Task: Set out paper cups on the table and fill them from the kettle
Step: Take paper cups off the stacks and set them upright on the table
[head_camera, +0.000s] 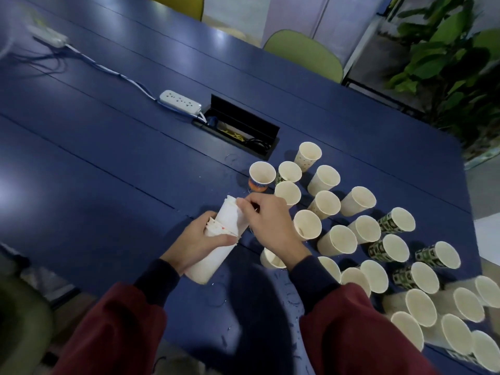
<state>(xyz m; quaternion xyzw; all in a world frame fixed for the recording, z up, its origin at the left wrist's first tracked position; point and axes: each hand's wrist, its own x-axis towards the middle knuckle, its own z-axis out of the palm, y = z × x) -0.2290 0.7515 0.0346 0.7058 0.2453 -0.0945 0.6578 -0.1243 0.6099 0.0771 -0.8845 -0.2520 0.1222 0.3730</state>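
Note:
My left hand (201, 240) grips a stack of nested white paper cups (216, 255) lying tilted over the blue table (108, 171). My right hand (266, 220) pinches the rim of the top cup (230, 216) of that stack. Several empty paper cups (336, 239) stand upright on the table to the right, some plain, some with a green pattern (389, 249). One cup (261, 175) has an orange and blue base. No kettle is in view.
A white power strip (180, 102) with its cable lies mid-table beside an open black cable box (238, 127). Water drops spot the table near my arms. Two green chairs (305, 54) stand at the far edge, and plants (446, 60) at the right.

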